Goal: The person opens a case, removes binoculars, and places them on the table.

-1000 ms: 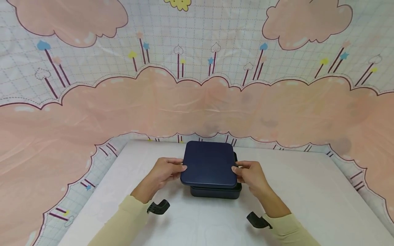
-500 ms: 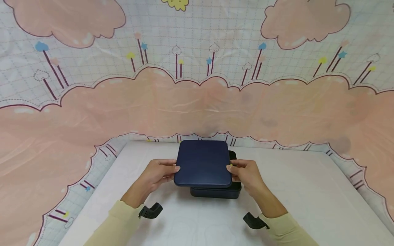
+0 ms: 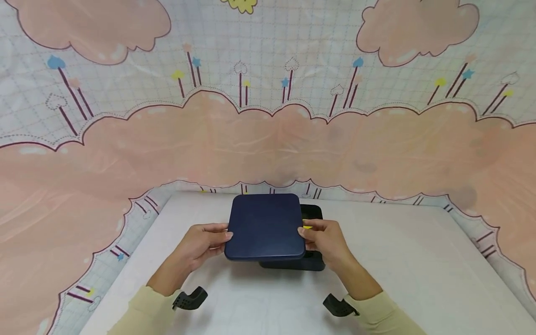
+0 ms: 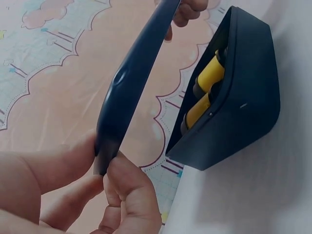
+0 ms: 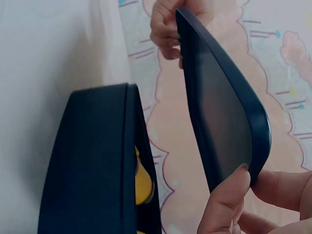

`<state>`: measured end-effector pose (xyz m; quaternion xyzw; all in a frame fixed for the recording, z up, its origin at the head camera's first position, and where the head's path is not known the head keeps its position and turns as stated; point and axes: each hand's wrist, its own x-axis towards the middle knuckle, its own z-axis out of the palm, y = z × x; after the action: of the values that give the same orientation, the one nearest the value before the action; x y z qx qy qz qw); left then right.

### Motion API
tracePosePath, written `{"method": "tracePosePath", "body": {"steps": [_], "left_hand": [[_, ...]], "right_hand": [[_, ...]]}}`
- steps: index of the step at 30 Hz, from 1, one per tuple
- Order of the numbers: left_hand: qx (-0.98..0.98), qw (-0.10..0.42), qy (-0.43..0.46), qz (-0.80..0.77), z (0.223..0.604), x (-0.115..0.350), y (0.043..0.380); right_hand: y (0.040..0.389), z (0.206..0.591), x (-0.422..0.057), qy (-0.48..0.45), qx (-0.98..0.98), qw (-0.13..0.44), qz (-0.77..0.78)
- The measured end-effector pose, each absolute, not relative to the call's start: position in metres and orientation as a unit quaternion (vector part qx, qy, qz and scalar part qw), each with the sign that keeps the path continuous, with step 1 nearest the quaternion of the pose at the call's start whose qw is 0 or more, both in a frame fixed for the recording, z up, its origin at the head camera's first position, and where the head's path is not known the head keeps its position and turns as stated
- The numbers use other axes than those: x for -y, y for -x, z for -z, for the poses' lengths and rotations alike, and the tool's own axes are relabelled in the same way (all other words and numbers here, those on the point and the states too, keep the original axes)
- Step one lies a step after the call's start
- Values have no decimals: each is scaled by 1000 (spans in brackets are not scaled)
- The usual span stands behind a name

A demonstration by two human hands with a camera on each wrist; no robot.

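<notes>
Left wrist view shows two yellow cylinders [image 4: 211, 74] inside dark box [image 4: 248, 92]; head view, only small yellow part. Dark blue lid [image 3: 265, 228] is between hands: fingers of left hand [image 3: 198, 244] pinch its left edge, fingers of right hand [image 3: 328, 238] its right edge. Lid is above box, apart from it. Box stands near far edge of counter [image 3: 402, 256]. Pale mark [image 4: 243, 105] on box, too small to read.

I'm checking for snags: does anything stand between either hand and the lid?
Nothing visible does: the left hand and right hand grip opposite edges of the lid directly. The open box sits below it, apart.
</notes>
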<state>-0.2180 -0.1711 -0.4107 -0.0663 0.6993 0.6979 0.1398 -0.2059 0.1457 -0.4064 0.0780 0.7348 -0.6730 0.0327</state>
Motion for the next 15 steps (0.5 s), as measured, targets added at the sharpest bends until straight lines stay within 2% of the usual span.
{"method": "tracePosePath", "body": {"steps": [15], "left_hand": [[-708, 133, 67, -691, 406, 198, 206]], "right_hand": [[200, 412, -120, -61, -721, 40, 689]]}}
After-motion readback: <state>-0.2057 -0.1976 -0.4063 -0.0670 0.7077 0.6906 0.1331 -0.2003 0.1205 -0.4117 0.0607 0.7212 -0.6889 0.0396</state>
